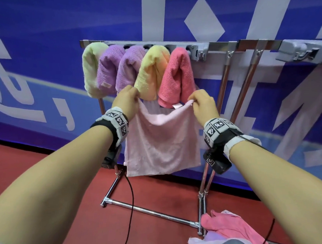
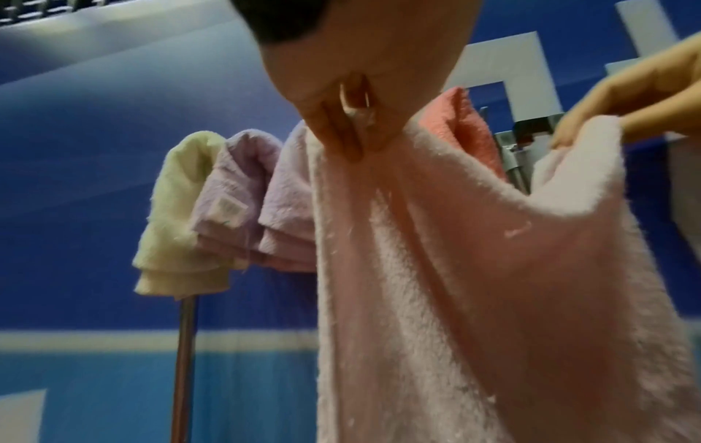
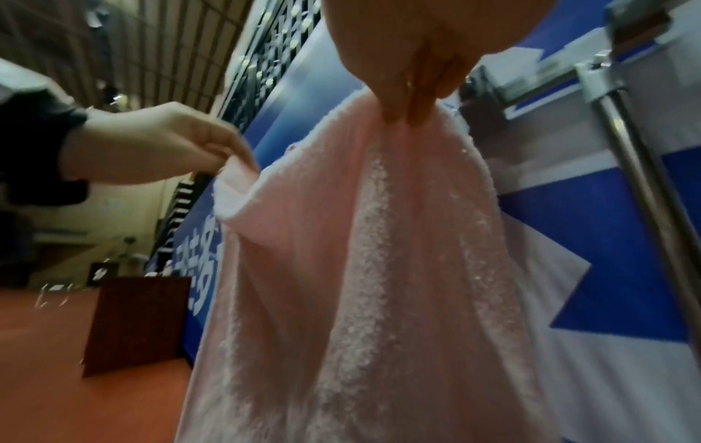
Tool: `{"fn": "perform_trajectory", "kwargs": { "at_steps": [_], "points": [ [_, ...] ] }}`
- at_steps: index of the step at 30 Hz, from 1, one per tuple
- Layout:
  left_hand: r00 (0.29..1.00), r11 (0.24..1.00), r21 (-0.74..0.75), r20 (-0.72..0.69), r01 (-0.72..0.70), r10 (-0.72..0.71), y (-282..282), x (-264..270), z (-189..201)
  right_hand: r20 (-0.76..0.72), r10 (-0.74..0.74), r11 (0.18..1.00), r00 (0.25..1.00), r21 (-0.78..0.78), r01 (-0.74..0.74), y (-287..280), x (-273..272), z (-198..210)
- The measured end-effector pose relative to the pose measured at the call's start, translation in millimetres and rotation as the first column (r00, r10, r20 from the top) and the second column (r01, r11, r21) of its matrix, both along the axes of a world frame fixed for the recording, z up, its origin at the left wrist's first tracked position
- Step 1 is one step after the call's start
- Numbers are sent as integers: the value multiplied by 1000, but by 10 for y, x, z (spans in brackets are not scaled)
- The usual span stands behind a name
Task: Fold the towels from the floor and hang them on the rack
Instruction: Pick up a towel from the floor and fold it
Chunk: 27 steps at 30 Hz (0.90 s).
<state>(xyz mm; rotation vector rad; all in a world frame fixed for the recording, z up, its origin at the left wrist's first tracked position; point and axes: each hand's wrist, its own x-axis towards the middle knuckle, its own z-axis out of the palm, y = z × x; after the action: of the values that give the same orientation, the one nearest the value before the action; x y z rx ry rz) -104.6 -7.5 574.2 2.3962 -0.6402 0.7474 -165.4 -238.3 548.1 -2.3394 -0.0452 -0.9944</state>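
Note:
A pale pink towel [image 1: 160, 140] hangs spread in the air in front of the rack [image 1: 219, 44]. My left hand [image 1: 128, 101] pinches its top left corner and my right hand [image 1: 202, 103] pinches its top right corner. Its top edge sags between them. In the left wrist view the left hand [image 2: 341, 132] pinches the pale pink towel [image 2: 455, 284]. In the right wrist view the right hand [image 3: 409, 99] pinches the pale pink towel [image 3: 360, 284]. Several folded towels hang over the rack's left part: a light green towel [image 1: 90, 73], two purple ones [image 1: 109, 68], a yellow-orange one [image 1: 152, 72] and a coral pink towel [image 1: 176, 78].
A heap of pink and lilac towels [image 1: 227, 230] lies on the red floor [image 1: 57, 183] by the rack's foot bar [image 1: 152, 212]. A black cable [image 1: 131, 207] trails across the floor. A blue banner wall [image 1: 40, 44] stands right behind the rack. The rack's right part is bare.

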Motion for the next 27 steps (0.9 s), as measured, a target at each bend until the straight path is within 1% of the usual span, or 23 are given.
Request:
{"fn": "perform_trajectory", "kwargs": {
  "at_steps": [2,3,5,7,12,15,17,18,20,22,24,27],
  "points": [
    [984,985,28,42,169,-170,-156,-58,26,39,120,986,992,-122,-115,112,26,12],
    [971,972,44,47,232,-234,-231,-89,32,56,159,978,986,-147,-149,176,32,27],
    [949,949,36,39,313,-314,-360,-146,50,97,188,970,977,-172,-169,288,46,51],
    [935,934,-30,10,356,-356,-460,-182,61,126,197,969,972,-174,-174,365,60,45],
    [913,892,-253,-64,375,-402,-580,-217,62,157,175,983,972,-76,-165,422,61,35],
    [864,828,-359,-103,430,-493,-629,-260,84,155,138,990,978,-33,-134,441,36,42],
    [842,801,-419,-137,428,-521,-651,-271,94,157,81,996,984,10,-84,449,19,56],
    [841,802,-428,-153,417,-519,-657,-274,95,145,62,998,988,22,-66,446,8,66],
    [834,804,-432,-180,410,-521,-650,-256,91,78,81,997,994,0,-81,423,7,81],
    [803,782,-459,-211,422,-557,-632,-227,75,1,87,995,996,-41,-87,390,15,80],
    [791,775,-464,-221,429,-570,-616,-210,48,9,37,993,999,-108,-36,368,20,61],
    [812,796,-452,-226,402,-538,-608,-193,5,67,-43,986,997,-157,53,370,22,51]
  ]
}}
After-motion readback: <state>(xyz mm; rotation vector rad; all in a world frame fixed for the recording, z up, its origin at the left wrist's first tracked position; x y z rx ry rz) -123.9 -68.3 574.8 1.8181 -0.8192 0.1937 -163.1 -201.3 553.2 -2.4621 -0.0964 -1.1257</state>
